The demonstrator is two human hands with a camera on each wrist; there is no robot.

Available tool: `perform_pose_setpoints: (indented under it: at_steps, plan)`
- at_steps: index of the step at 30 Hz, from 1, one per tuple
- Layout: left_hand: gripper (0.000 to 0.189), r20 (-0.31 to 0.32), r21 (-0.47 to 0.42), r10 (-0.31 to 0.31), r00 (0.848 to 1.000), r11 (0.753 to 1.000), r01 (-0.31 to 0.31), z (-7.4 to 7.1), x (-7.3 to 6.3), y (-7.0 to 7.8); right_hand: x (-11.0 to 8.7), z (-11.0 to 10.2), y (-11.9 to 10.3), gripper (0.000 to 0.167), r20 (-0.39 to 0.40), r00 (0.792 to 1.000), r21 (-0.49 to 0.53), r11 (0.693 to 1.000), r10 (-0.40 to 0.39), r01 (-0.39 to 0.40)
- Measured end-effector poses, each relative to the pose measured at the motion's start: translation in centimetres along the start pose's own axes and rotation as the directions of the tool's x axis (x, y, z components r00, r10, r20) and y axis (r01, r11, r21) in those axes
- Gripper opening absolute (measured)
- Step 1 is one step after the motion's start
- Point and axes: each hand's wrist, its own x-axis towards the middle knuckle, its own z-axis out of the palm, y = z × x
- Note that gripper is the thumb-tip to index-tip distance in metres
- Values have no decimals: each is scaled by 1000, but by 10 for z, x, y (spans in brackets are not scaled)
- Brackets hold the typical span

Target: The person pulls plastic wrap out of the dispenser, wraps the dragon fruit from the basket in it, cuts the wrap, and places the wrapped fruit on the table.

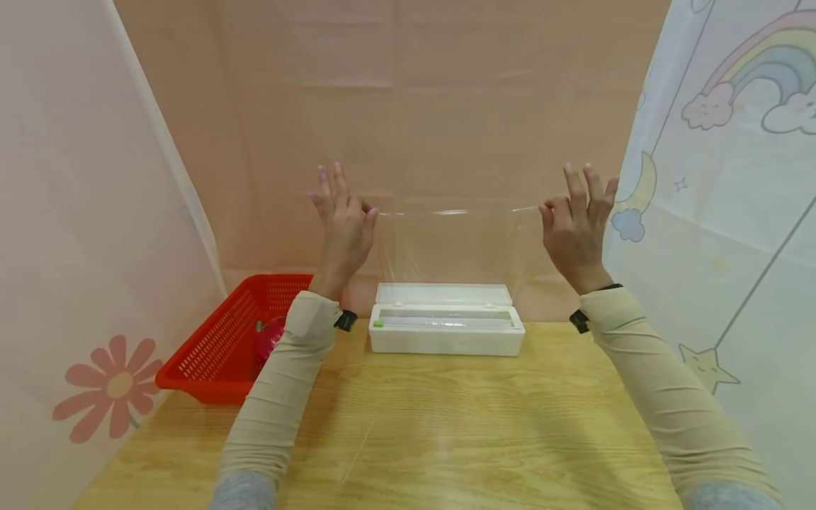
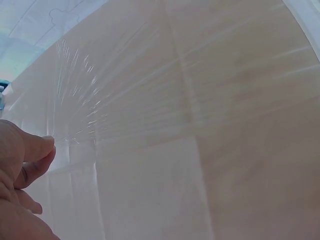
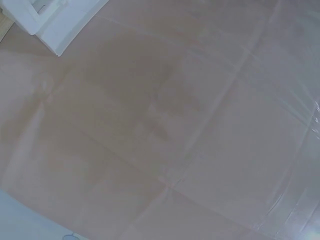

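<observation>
A sheet of clear plastic wrap (image 1: 454, 244) stretches up from a white cling-film dispenser box (image 1: 446, 342) with its lid raised. My left hand (image 1: 347, 227) pinches the sheet's upper left corner between thumb and index finger, the other fingers raised. At the upper right corner, my right hand (image 1: 576, 227) pinches the film the same way. Creases fan out in the film (image 2: 90, 100) from the left fingertips in the left wrist view. The right wrist view shows part of the box (image 3: 55, 30) and some film, but the right hand is out of that frame.
A red plastic basket (image 1: 204, 354) stands on the wooden table (image 1: 446, 425) at the left, holding a dark pink item (image 1: 269, 338) partly hidden by the left arm. A green slider (image 1: 379, 324) sits on the box. Patterned curtains (image 1: 733, 212) hang at both sides.
</observation>
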Motion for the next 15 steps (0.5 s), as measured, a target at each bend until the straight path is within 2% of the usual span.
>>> perform_pose_setpoints:
  at_steps: [15]
  plan:
    - [20,4,29,2,1000,1000,-2,-5,1,3,5,-3,-2,30,15,1000,-2,1000,-16,17]
